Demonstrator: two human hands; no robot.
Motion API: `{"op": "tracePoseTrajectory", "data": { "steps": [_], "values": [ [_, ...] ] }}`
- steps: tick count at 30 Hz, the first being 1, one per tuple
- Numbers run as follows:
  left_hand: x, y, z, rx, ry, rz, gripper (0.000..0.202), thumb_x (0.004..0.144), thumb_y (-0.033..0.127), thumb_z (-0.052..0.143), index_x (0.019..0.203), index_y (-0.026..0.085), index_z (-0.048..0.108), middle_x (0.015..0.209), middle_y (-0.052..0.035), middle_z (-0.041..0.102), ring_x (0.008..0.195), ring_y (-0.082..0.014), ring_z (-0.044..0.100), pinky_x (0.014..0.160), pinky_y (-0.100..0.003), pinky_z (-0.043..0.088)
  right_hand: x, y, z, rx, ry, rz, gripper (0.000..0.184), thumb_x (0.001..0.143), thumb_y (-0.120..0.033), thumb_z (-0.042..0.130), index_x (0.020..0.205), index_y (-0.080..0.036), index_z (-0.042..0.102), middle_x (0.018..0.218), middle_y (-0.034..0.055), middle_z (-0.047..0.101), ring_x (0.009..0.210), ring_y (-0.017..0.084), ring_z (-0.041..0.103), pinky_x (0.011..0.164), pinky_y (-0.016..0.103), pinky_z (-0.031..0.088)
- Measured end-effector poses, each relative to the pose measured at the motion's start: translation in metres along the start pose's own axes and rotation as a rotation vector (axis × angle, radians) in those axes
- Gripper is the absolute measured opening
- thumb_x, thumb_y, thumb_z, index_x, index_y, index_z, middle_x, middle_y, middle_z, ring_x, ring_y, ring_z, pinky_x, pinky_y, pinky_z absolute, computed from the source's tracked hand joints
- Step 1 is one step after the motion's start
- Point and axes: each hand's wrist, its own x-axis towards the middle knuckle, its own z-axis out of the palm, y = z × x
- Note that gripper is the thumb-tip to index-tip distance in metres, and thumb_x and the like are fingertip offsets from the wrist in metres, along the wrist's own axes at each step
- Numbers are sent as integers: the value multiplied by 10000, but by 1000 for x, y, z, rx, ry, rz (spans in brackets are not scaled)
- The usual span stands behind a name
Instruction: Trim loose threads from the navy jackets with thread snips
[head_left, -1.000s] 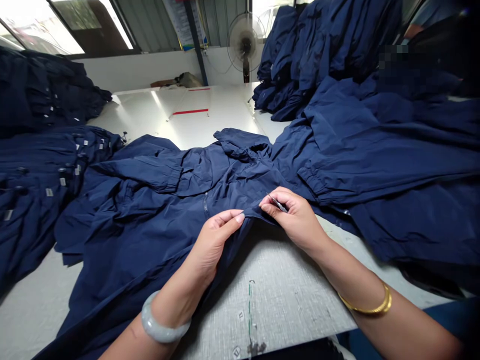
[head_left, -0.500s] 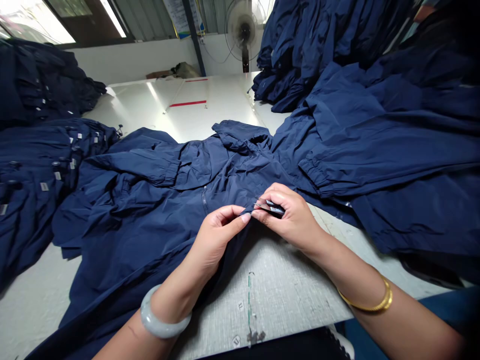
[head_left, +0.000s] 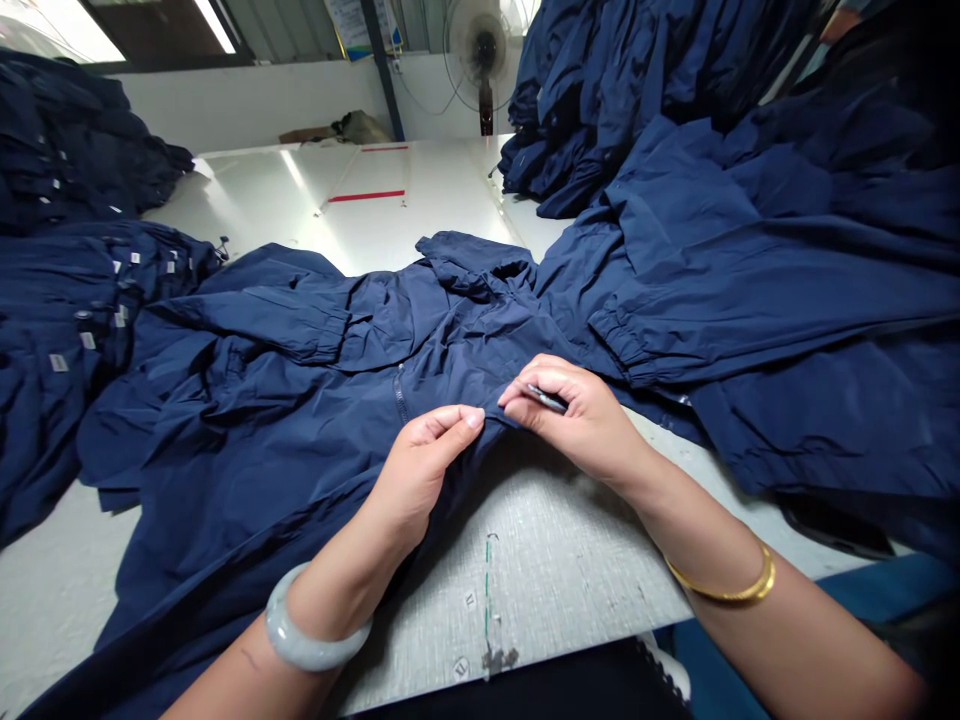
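A wrinkled navy nylon jacket (head_left: 285, 400) lies spread over the table, with its hood (head_left: 472, 265) at the far end and a dark zipper (head_left: 400, 395) down its front. My left hand (head_left: 424, 460) pinches a folded edge of the jacket between thumb and fingers. My right hand (head_left: 570, 410) is just beside it, holding a small dark metal tool (head_left: 546, 398), perhaps snips or tweezers, and its fingertips touch the same edge. The tool's tips are hidden by my fingers.
Stacks of navy garments with small tags (head_left: 75, 300) lie at the left. A large navy pile (head_left: 787, 270) covers the right, with more hanging behind it (head_left: 577, 120). A grey-topped table edge (head_left: 525, 560) lies below my hands; a white table (head_left: 360, 210) and a fan (head_left: 481, 60) are ahead.
My hands have drawn slightly apart. The tool now sits deeper in my right fingers, with less of it showing. The whole view has shifted a little up and left.
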Motion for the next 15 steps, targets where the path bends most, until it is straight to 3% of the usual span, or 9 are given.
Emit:
{"op": "tracePoseTrajectory", "data": {
  "steps": [3,5,8,11,15],
  "values": [
    [2,1,-2,15,1,14,218,778,391,753,813,176,741,782,-2,657,779,-127,538,753,-211,426,-2,4,0,-147,-88,-127,255,772,-315,780,964,-178,682,951,56,636,911,192,591,805,304,465],
    [3,2,-4,45,-22,23,238,805,407,721,815,170,725,772,3,641,763,-120,526,745,-206,417,-3,9,-2,-225,-114,-150,142,823,-204,704,962,-193,680,992,57,652,934,190,598,798,295,460],
    [3,4,-5,163,-177,22,250,791,418,726,854,179,684,754,28,591,713,-107,496,685,-200,396,1,17,-9,-280,-101,-121,219,833,-32,553,894,-196,685,950,39,686,889,171,617,773,276,451],
    [-1,9,-5,378,-337,48,294,720,337,783,939,204,640,837,32,600,760,-126,521,698,-218,406,5,23,-21,-306,-17,-101,239,810,-14,536,868,-185,692,905,38,692,866,174,620,775,279,447],
    [-6,18,-14,585,-281,8,211,743,339,736,823,188,613,766,29,599,699,-128,513,657,-233,397,4,25,-37,-242,35,-53,168,818,-81,558,834,-177,694,880,37,699,844,169,630,780,275,448]
  ]
}}
